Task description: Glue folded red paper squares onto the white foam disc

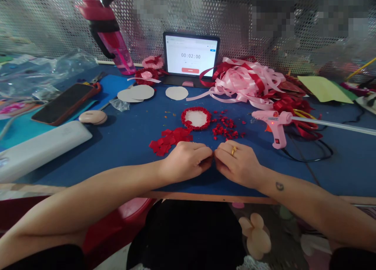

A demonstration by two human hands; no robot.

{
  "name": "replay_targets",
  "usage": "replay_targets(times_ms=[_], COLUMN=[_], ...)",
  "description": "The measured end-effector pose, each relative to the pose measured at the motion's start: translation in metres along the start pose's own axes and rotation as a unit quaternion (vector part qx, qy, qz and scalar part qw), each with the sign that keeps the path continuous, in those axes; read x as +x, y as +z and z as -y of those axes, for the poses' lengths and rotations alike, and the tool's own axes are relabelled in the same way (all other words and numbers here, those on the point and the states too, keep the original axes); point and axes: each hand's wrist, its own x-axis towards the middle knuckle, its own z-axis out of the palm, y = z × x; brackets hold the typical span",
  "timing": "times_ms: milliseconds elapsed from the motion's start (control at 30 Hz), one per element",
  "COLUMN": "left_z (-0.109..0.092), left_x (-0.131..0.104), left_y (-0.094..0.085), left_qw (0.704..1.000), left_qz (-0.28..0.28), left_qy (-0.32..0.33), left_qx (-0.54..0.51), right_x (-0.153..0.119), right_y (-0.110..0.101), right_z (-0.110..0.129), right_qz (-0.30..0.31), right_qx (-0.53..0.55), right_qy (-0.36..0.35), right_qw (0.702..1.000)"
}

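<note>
My left hand (190, 160) and my right hand (236, 160) are close together over the blue table near its front edge. Both have their fingers curled in, and whatever lies between the fingertips is hidden or too small to make out. Just beyond them is a white disc (196, 118) ringed with red pieces. Flat red squares (170, 140) are heaped beyond my left hand. Small crumpled red bits (225, 129) lie scattered beyond my right hand. A pink glue gun (276, 125) with a long clear stick rests to the right.
A tablet (191, 56) showing 00:02:00 stands at the back, beside pink and red ribbons (241, 82). White discs (176, 93), a phone (66, 101), a pink bottle (113, 38) and a long white case (44, 148) lie or stand around the table (132, 125).
</note>
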Motion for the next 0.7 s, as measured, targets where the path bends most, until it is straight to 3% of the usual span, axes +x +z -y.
replay_targets(times_ms=[500, 700], left_z=[-0.0017, 0.0014], left_x=[-0.0002, 0.0062], left_y=[-0.0016, -0.0057], left_qw=[1.000, 0.997], left_qz=[-0.002, -0.032], left_qy=[0.022, -0.045], left_qx=[0.018, -0.057], right_x=[-0.0004, 0.0002], right_y=[-0.0005, -0.0063], right_z=[0.0036, -0.0038], right_qz=[-0.012, -0.047], right_qx=[-0.037, 0.006], right_qy=[-0.012, 0.013], right_qw=[0.999, 0.999])
